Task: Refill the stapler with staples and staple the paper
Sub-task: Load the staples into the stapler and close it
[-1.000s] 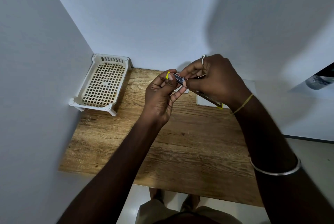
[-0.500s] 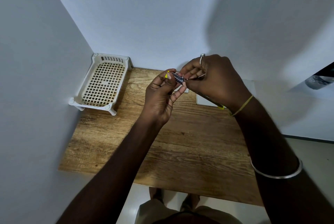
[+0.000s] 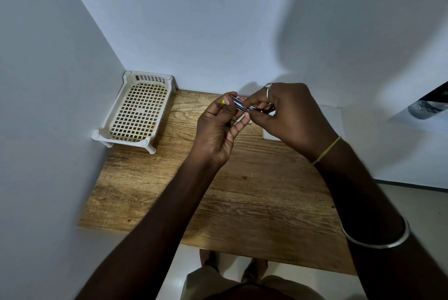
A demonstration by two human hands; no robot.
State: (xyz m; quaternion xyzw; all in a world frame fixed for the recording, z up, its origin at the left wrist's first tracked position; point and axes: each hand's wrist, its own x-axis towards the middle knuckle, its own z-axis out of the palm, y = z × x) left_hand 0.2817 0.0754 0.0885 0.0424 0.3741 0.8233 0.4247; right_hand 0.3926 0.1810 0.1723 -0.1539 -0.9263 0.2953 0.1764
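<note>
Two forearms run out from me over the worktop [image 3: 242, 202], both lifted off the wood, I'd guess so the small parts sit up where the eye can follow them. Left grip [image 3: 215, 130] is curled round the stapler [image 3: 238, 106], thumb and fingers pinching its yellow-tipped left end to steady it. Right grip [image 3: 291, 118] meets it from the other side, fingertips closed tight on the metal's right end; whether a strip of staples sits between them I cannot tell. So I judge the refill is in hand, not done. Paper [image 3: 332, 118] lies flat on the wood below the right grip, ready for stapling. Beyond, a white tray [image 3: 138, 108] is pushed into the corner, out of the way
</note>
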